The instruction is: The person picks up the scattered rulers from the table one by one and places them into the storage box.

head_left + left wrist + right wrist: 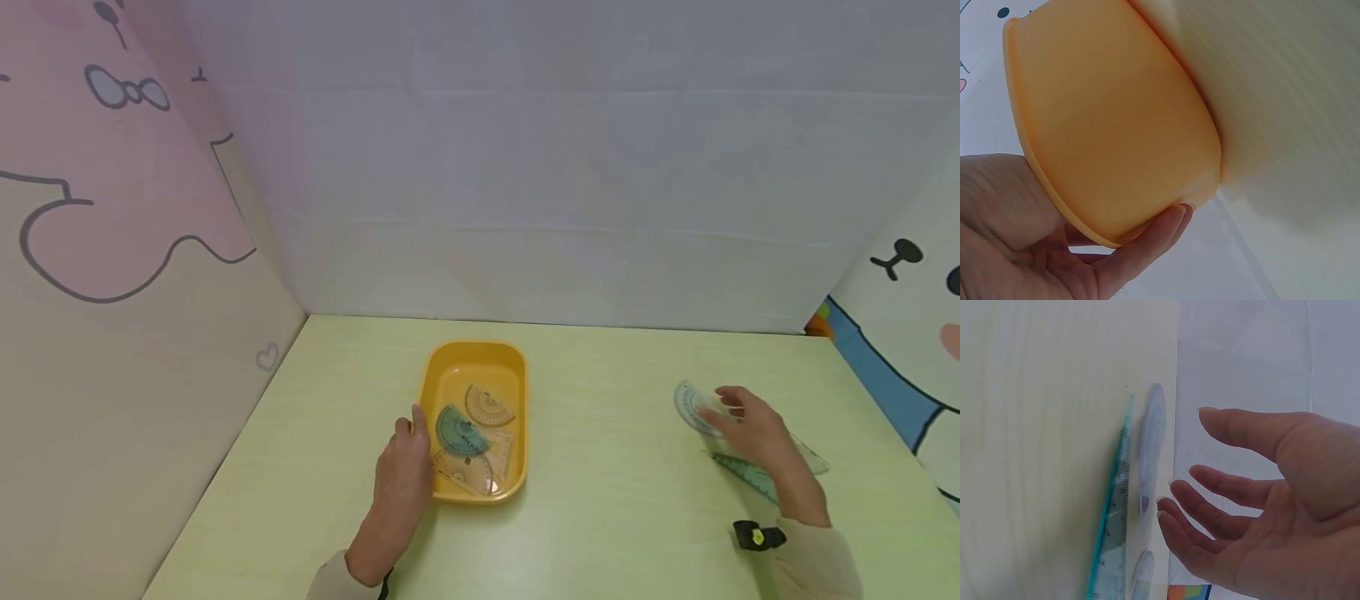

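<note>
My left hand (405,471) grips the left wall of a yellow plastic tray (520,367); the left wrist view shows the fingers at the rim and wall of the tray (1110,119). In the tray lie a green protractor (453,429), a clear protractor (487,406) and other clear drawing pieces, partly overlapping. On the right, my right hand (753,425) hovers with parted fingers over a clear protractor (686,404). In the right wrist view, nothing sits between the fingers and the protractor (1155,419) lies just beyond them. A green set square (742,473) lies under the hand, partly hidden.
A clear piece with a pointed corner (813,458) lies right of my right hand. The pale wooden table (600,417) stretches between the tray and the right-hand pieces. A white sheet (562,167) stands along the back, with patterned panels (135,350) at the sides.
</note>
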Demonstrator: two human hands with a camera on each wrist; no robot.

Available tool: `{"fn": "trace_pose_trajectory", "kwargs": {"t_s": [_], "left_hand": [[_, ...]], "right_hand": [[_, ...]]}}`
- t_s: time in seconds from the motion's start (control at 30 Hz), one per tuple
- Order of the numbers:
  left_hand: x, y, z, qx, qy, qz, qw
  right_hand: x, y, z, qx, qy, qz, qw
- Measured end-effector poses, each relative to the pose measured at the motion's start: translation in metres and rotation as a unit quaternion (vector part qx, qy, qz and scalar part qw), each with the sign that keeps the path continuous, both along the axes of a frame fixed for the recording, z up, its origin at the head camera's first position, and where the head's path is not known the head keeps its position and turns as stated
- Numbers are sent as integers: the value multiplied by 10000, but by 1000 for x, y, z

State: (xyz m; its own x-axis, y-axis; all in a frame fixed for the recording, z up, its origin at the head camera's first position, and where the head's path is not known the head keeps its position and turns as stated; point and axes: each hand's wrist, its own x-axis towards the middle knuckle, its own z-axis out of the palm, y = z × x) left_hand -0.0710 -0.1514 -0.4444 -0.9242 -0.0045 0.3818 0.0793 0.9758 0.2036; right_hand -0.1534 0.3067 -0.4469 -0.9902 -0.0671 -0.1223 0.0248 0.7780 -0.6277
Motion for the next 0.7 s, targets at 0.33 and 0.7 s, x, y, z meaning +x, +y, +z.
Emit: {"fn": "trace_pose_trajectory", "kwargs": {"t_s": [0.33, 0.7], "left_hand": [[1, -1, -1, -3, 149, -60, 9999], [0, -1, -2, -25, 215, -66, 9997]], "right_hand": [[-4, 2, 0, 114, -154, 58, 9998], [-10, -1, -1, 419, -143, 200, 9988]]}}
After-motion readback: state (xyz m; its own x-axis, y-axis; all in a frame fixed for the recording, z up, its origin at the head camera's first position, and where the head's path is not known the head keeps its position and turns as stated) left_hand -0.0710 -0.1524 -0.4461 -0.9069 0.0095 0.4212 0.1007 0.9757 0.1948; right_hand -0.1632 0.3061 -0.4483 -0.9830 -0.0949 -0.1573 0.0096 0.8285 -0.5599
